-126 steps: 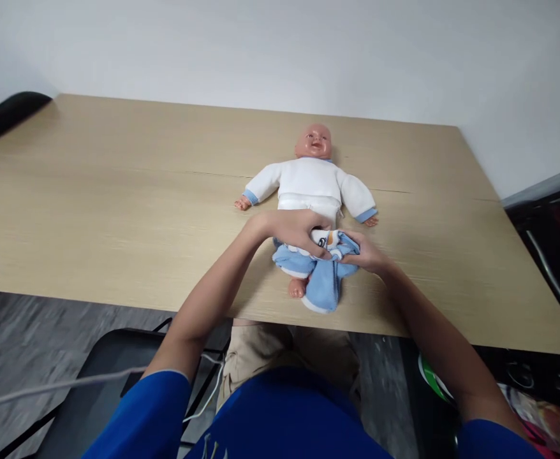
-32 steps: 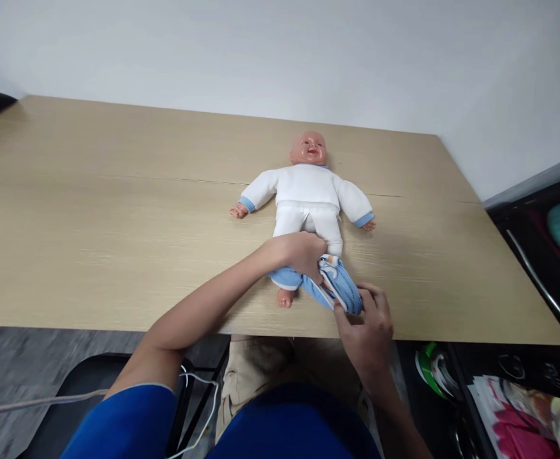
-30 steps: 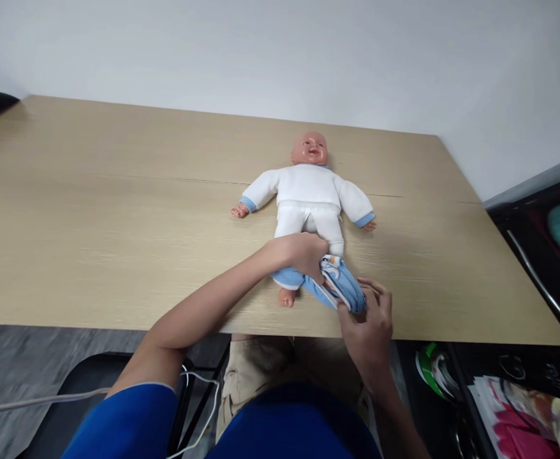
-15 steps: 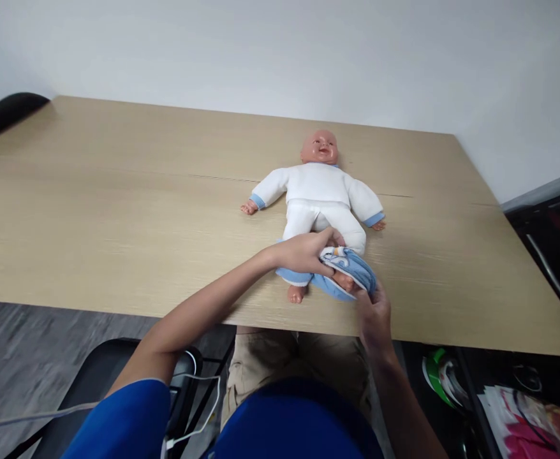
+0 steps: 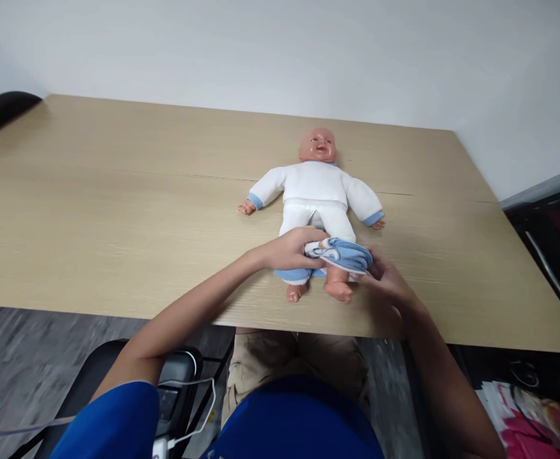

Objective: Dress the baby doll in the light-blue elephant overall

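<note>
A baby doll (image 5: 314, 182) in a white outfit with blue cuffs lies face up on the wooden table, its feet toward me. Bunched blue-and-white doll pants (image 5: 344, 255) circle the doll's leg on the right, and that bare foot (image 5: 340, 292) sticks out below them. My left hand (image 5: 292, 248) pinches the left side of the bunched cloth. On its right side, my right hand (image 5: 383, 274) grips the cloth's edge, fingers partly hidden. More blue cloth (image 5: 293, 275) surrounds the other leg, whose foot (image 5: 296, 292) shows beneath it.
The table's (image 5: 131, 210) front edge lies just short of the doll's feet. A black chair (image 5: 93, 389) with a device and white cable stands below left. At the lower right are a dark shelf and colourful packets (image 5: 529, 414). A white wall rises behind.
The doll's foot on the right has come out through the bunched pants, which now sit higher around the leg. My right hand has moved up and turned outward; my left shifted slightly left.
</note>
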`<state>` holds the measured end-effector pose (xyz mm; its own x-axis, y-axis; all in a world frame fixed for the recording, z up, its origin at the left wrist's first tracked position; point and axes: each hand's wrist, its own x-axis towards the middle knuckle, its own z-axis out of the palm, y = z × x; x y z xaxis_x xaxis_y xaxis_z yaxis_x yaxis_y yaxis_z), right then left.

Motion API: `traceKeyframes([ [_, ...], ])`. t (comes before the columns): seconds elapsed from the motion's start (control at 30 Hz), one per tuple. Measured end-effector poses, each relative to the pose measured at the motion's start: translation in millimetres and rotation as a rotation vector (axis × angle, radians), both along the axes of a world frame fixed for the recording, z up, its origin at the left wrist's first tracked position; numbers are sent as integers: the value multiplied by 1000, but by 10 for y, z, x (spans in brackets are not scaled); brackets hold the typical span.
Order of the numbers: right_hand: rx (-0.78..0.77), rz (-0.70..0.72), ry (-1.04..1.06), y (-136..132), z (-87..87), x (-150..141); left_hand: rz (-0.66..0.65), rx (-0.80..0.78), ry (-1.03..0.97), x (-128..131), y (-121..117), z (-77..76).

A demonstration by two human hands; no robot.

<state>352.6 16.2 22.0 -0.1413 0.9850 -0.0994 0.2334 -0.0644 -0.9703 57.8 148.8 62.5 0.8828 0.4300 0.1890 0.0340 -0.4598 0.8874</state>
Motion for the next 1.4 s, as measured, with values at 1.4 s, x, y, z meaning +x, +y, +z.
traceKeyframes([
  [1.4,315,-52,-14,972,-96,-70,705,84,-215,-567,236,-603],
])
